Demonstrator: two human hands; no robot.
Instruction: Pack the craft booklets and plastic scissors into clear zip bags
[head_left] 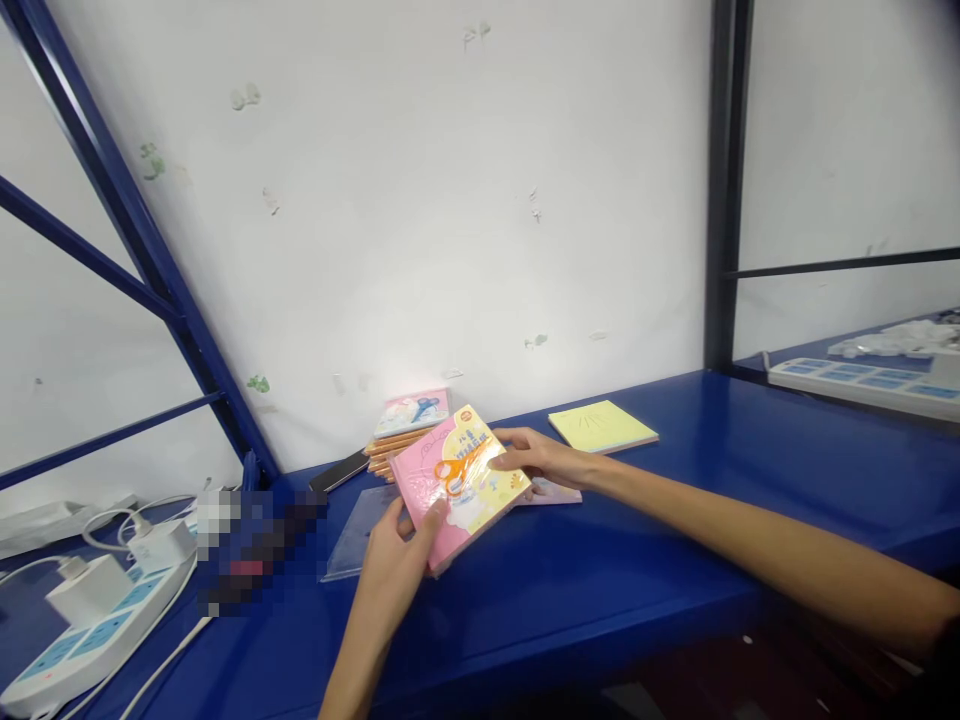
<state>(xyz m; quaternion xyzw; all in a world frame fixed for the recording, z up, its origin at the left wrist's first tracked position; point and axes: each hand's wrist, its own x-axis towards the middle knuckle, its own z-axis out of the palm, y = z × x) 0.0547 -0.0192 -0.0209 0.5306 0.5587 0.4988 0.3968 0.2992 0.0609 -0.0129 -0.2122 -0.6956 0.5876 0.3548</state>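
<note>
A pink and yellow packet (427, 470) in shiny clear wrap, with orange scissors (454, 474) on its front, is tilted above the blue table. My left hand (401, 550) grips its lower left edge, thumb on the front. At the upper right side my right hand (536, 455) holds it between thumb and fingers. Behind it a similar pink packet with blue scissors (412, 411) lies on a stack of orange-brown pieces (390, 447). Part of another pink item (559, 493) shows on the table beneath my right hand.
A yellow pad (602, 427) with drawn lines lies right of centre on the blue table (570, 590). A clear sleeve (352, 530) and a dark flat object (341, 470) are at left. Power strips (97, 640) with cables stand far left and far right. Blue frame posts flank the wall.
</note>
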